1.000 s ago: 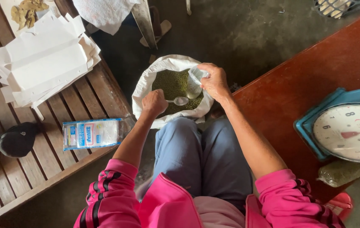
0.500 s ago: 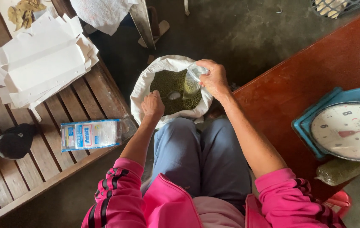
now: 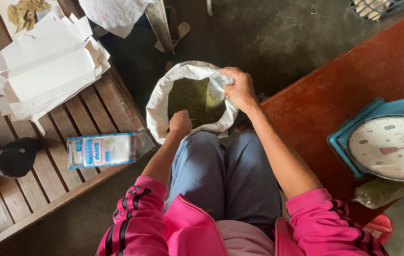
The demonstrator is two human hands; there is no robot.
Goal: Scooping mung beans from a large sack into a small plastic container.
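Observation:
A white sack [image 3: 159, 102] with its rim rolled down stands on the floor between my knees, filled with small green beans [image 3: 187, 97]. My left hand [image 3: 180, 123] is closed inside the sack mouth, low over the beans; a thin handle shows by its fingers, the rest hidden. My right hand [image 3: 240, 87] pinches a small clear plastic bag [image 3: 216, 90] at the sack's right rim, the bag hanging over the beans.
A slatted wooden bench [image 3: 45, 180] at left carries a stack of flat white cartons [image 3: 45, 66] and a clear packet of bags [image 3: 100, 150]. Another person's dark-socked foot [image 3: 14, 156] rests there. At right, a red table [image 3: 353, 80] holds a blue dial scale [image 3: 391, 144] and a filled bean packet [image 3: 382, 192].
My left hand has dipped lower into the sack, and the spoon seen a second ago is now mostly hidden. My right hand still holds the clear bag at the rim.

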